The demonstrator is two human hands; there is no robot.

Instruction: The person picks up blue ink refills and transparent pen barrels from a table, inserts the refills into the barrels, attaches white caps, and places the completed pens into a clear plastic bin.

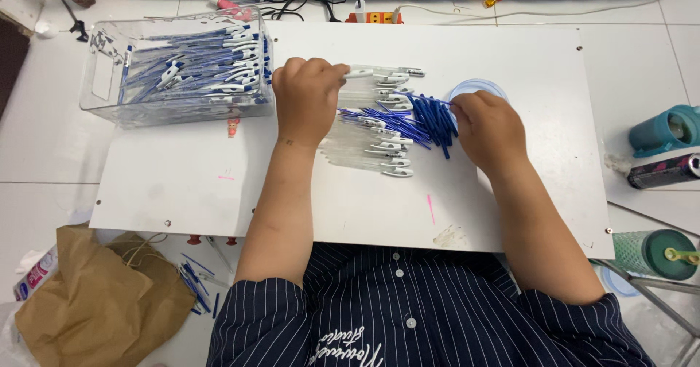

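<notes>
My left hand is closed around a clear pen barrel that sticks out to the right over the white board. My right hand pinches a thin blue refill at the edge of a pile of blue refills. Between the hands lie several clear pen barrels with white clips in a rough row. A small clear round lid sits behind my right hand.
A clear plastic box filled with finished blue pens stands at the board's back left. A brown paper bag and loose refills lie on the floor at the left. Teal cup, dark can and green bottle sit at the right.
</notes>
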